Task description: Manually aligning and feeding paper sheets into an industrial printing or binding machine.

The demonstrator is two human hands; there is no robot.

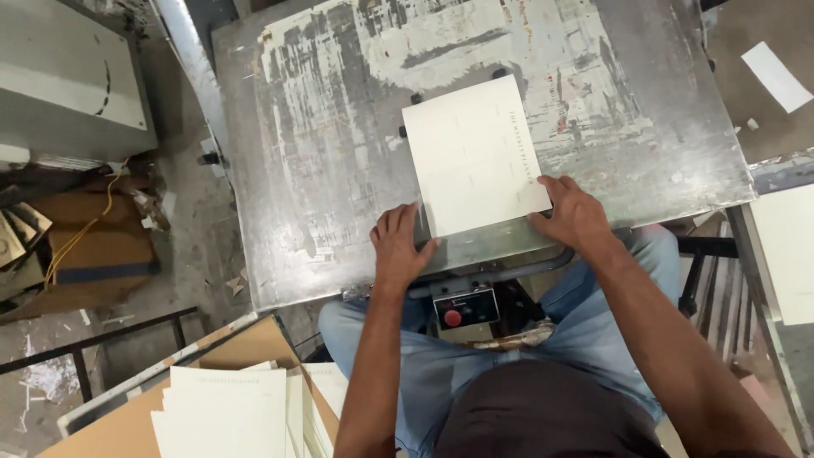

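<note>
both hands (pixel 483 233) flat, steadying cream sheet (pixel 473 157)

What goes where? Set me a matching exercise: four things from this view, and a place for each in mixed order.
1. cream sheet
2. red button
3. sheet stack
4. cardboard box

a. floor, far left
b. under both hands on the metal table
c. lower left, beside the knee
d. below the table edge, between the knees

Pairs: 1-b, 2-d, 3-c, 4-a
</note>
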